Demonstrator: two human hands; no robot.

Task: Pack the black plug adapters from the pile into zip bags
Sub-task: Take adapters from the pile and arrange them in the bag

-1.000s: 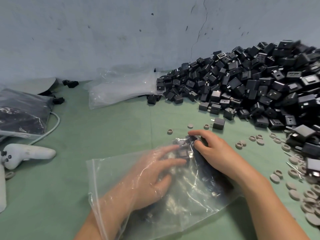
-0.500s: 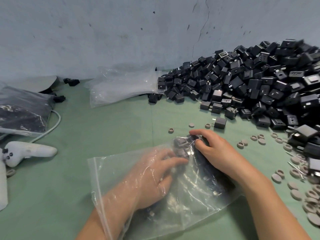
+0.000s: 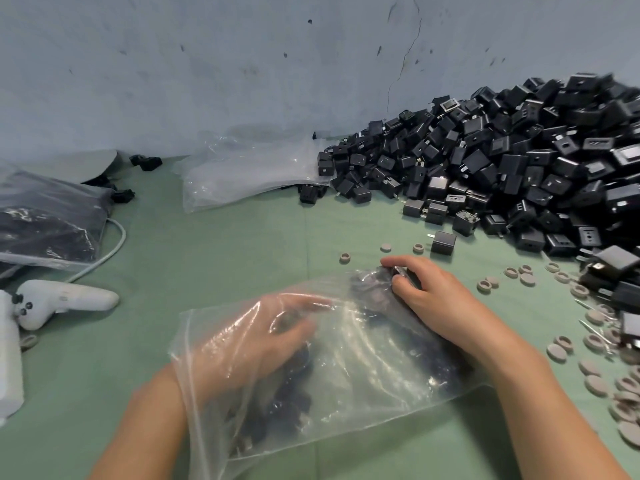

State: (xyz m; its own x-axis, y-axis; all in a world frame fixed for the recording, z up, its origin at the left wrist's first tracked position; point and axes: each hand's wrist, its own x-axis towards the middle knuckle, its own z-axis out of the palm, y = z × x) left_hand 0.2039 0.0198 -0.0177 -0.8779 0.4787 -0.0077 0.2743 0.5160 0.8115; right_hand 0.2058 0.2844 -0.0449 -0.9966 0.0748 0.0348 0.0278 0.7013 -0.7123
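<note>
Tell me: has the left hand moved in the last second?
Yes. The left hand drew back inside the zip bag, away from the lone adapter.

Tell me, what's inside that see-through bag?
The left hand is inside the zip bag, with black plug adapters beneath and beyond it. Their number cannot be seen: the hand, crinkled plastic and blur cover them.

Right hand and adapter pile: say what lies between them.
Head view: a loose adapter and two grey rings on green cloth, between right hand and pile.
</note>
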